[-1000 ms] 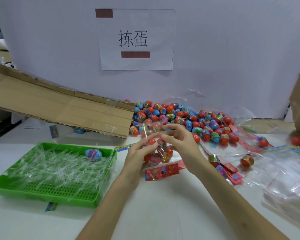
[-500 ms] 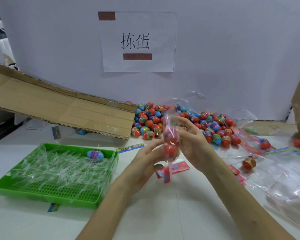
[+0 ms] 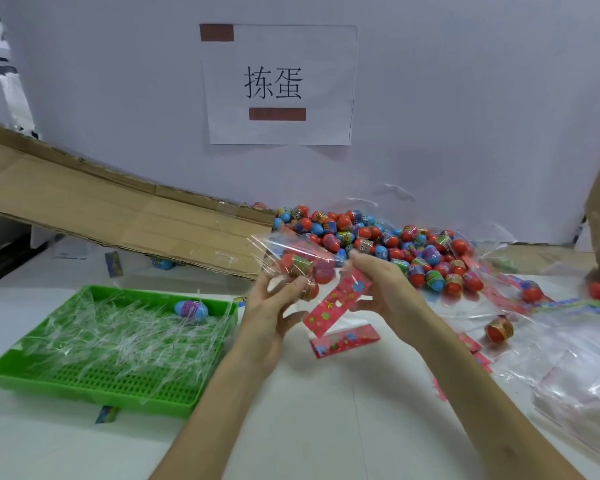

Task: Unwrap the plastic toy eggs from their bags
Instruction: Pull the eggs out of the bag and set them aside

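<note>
A clear plastic bag (image 3: 293, 252) holding a few red toy eggs, with a red patterned card header (image 3: 336, 303), is held over the white table. My left hand (image 3: 274, 306) grips the egg end from below, fingers curled round an egg through the plastic. My right hand (image 3: 381, 289) pinches the bag near the header. Behind my hands lies a big pile of loose eggs (image 3: 378, 240), red and blue, against the wall.
A green tray (image 3: 14, 372) of clear plastic scraps with one blue egg (image 3: 191, 310) sits at the left. A cardboard sheet (image 3: 111, 216) slopes behind it. A spare red header (image 3: 343, 341) and a loose red egg (image 3: 499, 329) lie near empty bags (image 3: 568, 368) at the right.
The bag has swung from upright to tilted, its egg end now up and left, its header down and right. My left hand rose onto the eggs; both hands shifted slightly.
</note>
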The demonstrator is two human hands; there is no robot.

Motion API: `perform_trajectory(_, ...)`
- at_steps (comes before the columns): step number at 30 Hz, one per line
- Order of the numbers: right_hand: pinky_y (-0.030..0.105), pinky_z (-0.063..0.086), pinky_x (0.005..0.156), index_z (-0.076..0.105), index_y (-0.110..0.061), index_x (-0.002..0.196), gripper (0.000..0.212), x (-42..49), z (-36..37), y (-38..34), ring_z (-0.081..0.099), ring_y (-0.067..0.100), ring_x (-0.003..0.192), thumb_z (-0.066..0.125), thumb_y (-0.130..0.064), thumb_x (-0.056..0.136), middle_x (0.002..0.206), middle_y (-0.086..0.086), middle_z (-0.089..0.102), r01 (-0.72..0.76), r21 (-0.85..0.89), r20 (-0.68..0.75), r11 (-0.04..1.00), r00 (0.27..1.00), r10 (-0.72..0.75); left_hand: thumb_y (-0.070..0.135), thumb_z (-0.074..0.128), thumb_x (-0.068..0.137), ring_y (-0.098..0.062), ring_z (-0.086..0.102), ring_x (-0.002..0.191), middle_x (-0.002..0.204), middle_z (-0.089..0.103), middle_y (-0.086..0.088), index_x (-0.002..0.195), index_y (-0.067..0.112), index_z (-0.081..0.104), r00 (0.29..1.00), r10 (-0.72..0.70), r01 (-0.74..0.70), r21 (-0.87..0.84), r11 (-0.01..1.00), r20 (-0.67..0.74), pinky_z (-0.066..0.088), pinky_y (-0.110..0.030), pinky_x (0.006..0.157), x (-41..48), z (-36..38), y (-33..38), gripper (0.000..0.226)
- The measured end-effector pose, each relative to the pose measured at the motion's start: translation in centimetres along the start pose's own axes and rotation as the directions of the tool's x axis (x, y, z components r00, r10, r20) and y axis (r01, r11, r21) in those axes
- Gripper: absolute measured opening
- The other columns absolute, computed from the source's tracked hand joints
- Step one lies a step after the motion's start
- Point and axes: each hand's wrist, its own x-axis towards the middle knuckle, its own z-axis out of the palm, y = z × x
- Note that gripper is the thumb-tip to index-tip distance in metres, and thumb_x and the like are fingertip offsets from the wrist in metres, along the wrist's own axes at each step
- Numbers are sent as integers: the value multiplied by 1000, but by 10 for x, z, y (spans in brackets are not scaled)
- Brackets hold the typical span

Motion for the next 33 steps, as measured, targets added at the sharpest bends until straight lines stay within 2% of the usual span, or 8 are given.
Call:
perform_trajectory(7, 24, 59, 65, 71, -15, 86, 8, 2, 6, 10, 75, 21, 82, 76, -19, 91, 85, 5, 76, 63, -175, -14, 983, 998, -66, 33, 77, 78, -21, 73, 94, 110, 76, -10, 119, 11, 61, 994, 62, -67, -47, 997, -90, 57, -32, 80, -1, 1, 0, 49)
perform_trajectory(11, 29, 62, 75, 70, -9, 93, 6, 1, -1, 11, 74, 20, 85, 74, -13, 92, 89, 4, 77, 4, -325, 101, 946, 994, 31, 40, 71, 86, -19, 75, 94, 106, 78, -8, 115, 14, 66, 990, 48, -58, -71, 996, -135, 60, -29, 72, -2, 1, 2, 40)
perform_trajectory(14, 26, 58, 83, 68, -21, 109, 20, -3, -6, 9, 71, 13, 95, 76, -18, 91, 105, -3, 74, 15, -465, 251, 885, 961, 115, 42, 72, 82, -19, 75, 99, 111, 78, -8, 122, 19, 71, 990, 44, -49, -40, 998, -133, 60, -30, 75, -3, 0, 5, 46)
perform_trajectory(17, 22, 56, 83, 60, -29, 126, 41, -5, 1, 3, 68, 8, 106, 76, -37, 89, 122, -7, 67, 83, -321, 224, 943, 974, -9, 39, 73, 82, -21, 73, 86, 100, 78, -7, 109, 23, 77, 992, 79, -73, 67, 995, -100, 58, -32, 71, -4, 1, 5, 31)
perform_trajectory(21, 28, 59, 81, 69, -25, 111, 27, -4, 10, 2, 71, 14, 98, 70, -41, 90, 103, -4, 74, 90, -139, 44, 986, 995, -85, 37, 78, 84, -18, 72, 77, 89, 77, -1, 102, 25, 77, 995, 102, -97, 255, 962, -7, 56, -28, 60, -7, 7, -4, 21)
perform_trajectory(25, 27, 56, 73, 75, -22, 92, 3, -5, 10, 7, 68, 12, 80, 72, -22, 94, 88, 1, 72, 119, -164, -19, 979, 992, -124, 44, 82, 76, -26, 75, 101, 110, 78, -6, 123, 24, 69, 990, 26, -67, 302, 951, 138, 59, -34, 81, -8, 9, -6, 52)
perform_trajectory(30, 47, 58, 83, 75, -25, 84, 10, -5, 12, 7, 68, 20, 82, 75, -18, 92, 87, 5, 73, 128, -178, -52, 976, 989, -139, 34, 85, 75, -26, 73, 107, 112, 77, -6, 125, 26, 68, 991, -10, -34, 329, 944, 130, 59, -40, 88, -5, 7, -9, 54)
perform_trajectory(33, 47, 58, 81, 75, -26, 81, 13, -5, 11, 6, 67, 23, 83, 75, -18, 91, 85, 4, 72, 150, -153, -104, 977, 980, -167, 39, 88, 70, -29, 71, 112, 119, 74, -11, 125, 22, 68, 992, -65, 31, 291, 956, 109, 58, -44, 96, -6, 9, -8, 61)
